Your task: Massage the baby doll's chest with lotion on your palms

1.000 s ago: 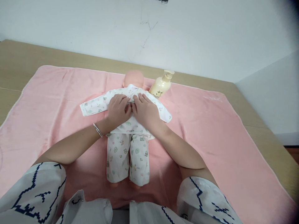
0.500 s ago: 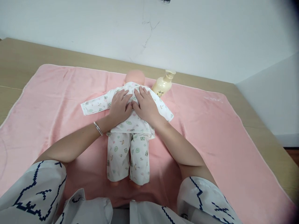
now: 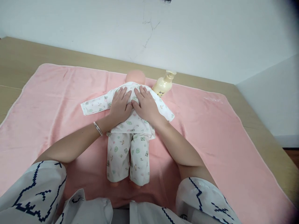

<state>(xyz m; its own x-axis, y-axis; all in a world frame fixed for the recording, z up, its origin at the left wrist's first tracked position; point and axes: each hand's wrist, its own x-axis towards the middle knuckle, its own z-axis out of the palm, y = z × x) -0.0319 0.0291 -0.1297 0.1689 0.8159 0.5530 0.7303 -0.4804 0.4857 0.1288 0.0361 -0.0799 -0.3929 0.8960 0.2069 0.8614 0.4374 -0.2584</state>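
Observation:
A baby doll [image 3: 135, 77] lies on a pink blanket [image 3: 201, 133], its bald head toward the wall. It is dressed in a white printed long-sleeved top [image 3: 130, 127] and matching trousers [image 3: 118, 157], with the sleeves spread to both sides. My left hand [image 3: 120, 105] rests flat on the left part of the doll's upper body, fingers stretched out. On the right part lies my right hand [image 3: 146, 104], also flat with fingers apart. The thumbs nearly meet in the middle. Neither hand grips anything. The doll's face is not visible.
A cream pump bottle [image 3: 163, 84] stands at the blanket's far edge, right of the doll's head and close to its sleeve. The wooden tabletop [image 3: 261, 137] shows around the blanket. Behind it rises a white wall [image 3: 93, 31] with cracks.
The fingers of my left hand have straightened slightly and lie a little farther up the doll's top. My right hand looks almost the same.

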